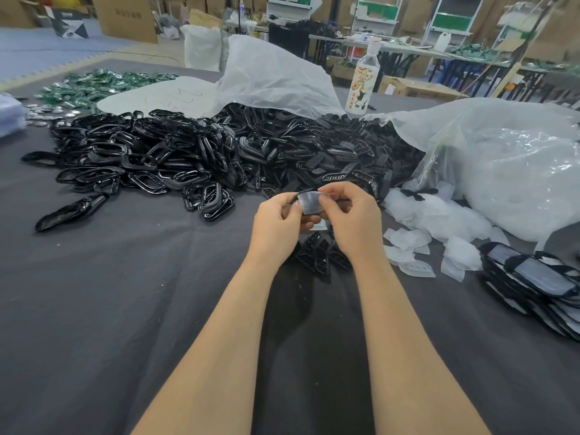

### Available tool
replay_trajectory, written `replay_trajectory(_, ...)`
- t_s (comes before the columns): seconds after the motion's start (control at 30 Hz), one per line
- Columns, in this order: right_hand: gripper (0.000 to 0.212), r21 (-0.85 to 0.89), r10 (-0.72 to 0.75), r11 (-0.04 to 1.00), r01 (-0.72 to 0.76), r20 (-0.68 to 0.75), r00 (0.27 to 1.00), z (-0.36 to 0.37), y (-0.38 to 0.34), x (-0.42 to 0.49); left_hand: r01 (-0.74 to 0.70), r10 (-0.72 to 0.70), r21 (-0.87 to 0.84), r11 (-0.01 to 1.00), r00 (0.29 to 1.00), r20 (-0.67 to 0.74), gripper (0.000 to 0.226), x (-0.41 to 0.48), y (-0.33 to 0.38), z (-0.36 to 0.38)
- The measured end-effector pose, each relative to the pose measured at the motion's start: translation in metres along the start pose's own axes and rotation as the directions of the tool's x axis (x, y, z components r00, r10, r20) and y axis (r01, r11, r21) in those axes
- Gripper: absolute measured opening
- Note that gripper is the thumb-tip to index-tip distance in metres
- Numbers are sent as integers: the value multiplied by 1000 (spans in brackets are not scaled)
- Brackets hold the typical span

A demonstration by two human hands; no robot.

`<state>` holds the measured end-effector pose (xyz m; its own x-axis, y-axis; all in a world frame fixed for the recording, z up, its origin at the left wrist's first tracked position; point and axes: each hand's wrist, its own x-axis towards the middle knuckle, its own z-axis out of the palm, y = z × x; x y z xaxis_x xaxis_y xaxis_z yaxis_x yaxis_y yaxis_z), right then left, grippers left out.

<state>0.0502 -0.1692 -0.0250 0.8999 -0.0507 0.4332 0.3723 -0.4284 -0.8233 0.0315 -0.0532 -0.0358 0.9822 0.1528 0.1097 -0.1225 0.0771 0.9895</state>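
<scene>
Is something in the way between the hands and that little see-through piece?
No, nothing visible is. The left hand and the right hand both pinch the see-through piece, holding it up above the grey cloth.

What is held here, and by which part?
A translucent pad against a black part: left hand grips the part's left end, right hand pinches the pad's right edge.
</scene>
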Motion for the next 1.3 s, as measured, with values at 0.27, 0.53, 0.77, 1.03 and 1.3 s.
replay_trajectory(0.27, 14, -48, -13, 999, 5, -153, 988, 6, 2, -2, -5, 6, -10, 1000, 999, 39, 23, 0, 1, 1)
replay_trajectory(0.53, 6, 155, 223, 963, -218, -15, 975, 1, 6, 4, 35, -30, -133, 991, 999, 41, 29, -1, 5, 0)
replay_trajectory(0.77, 16, 100, 205, 974, -204, 5, 979, -3, 6, 3, 54, -52, -105, 993, 999, 13, 24, 0, 4, 2)
replay_trajectory(1.03, 12, 171, 263, 948, -268, 54, 963, -2, 6, 3, 16, -15, -33, 999, 1000, 21, 15, 0, -1, -1)
replay_trajectory(1.3, 16, 217, 295, 929, -301, 60, 954, -1, 5, 2, 30, -28, -60, 998, 999, 30, 18, -1, 1, -1)
